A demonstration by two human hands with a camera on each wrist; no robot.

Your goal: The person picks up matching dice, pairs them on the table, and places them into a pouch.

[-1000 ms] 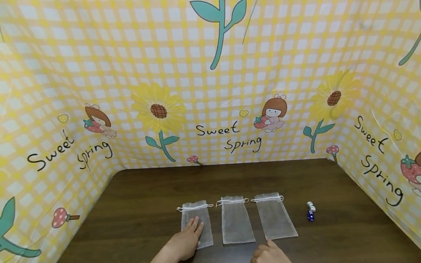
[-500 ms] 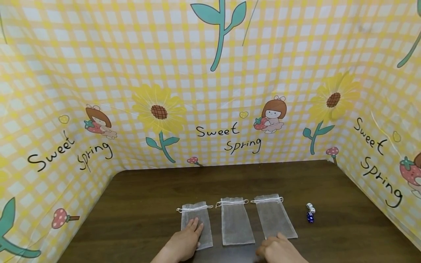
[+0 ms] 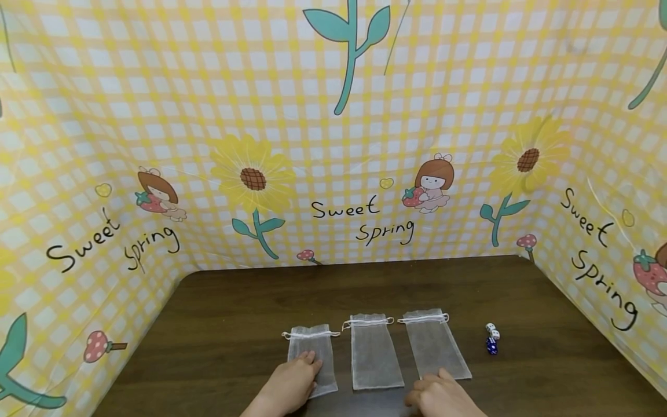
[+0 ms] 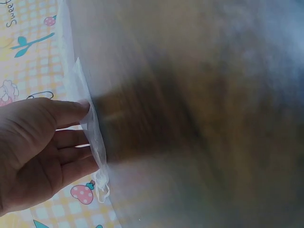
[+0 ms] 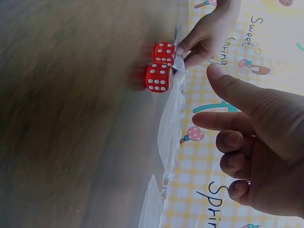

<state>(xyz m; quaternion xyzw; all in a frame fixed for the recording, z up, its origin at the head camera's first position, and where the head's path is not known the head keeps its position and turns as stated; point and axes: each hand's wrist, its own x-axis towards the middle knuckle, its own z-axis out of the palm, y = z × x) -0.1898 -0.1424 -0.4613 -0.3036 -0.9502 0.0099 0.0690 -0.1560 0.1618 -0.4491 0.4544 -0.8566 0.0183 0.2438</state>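
Three sheer white drawstring bags lie flat in a row on the dark table. My left hand (image 3: 293, 381) rests on the left bag (image 3: 324, 346), fingers over its mesh; in the left wrist view the thumb (image 4: 71, 111) touches the bag's edge. The middle bag (image 3: 376, 358) and right bag (image 3: 436, 346) lie untouched. My right hand (image 3: 439, 396) is at the right bag's lower edge and holds nothing. In the right wrist view its index finger extends, thumb apart, other fingers curled. Two red dice (image 5: 158, 79) with white dots sit on the table there, outside the head view.
White dice (image 3: 495, 334) and blue dice (image 3: 492, 347) are grouped right of the bags. A yellow checked cloth (image 3: 333, 145) printed with flowers stands around the back and sides of the dark wooden table (image 3: 260, 289).
My right hand has moved up and to the right, then stayed. My left hand's fingers have drawn slightly back, and the left bag's top edge has shifted a little toward me.
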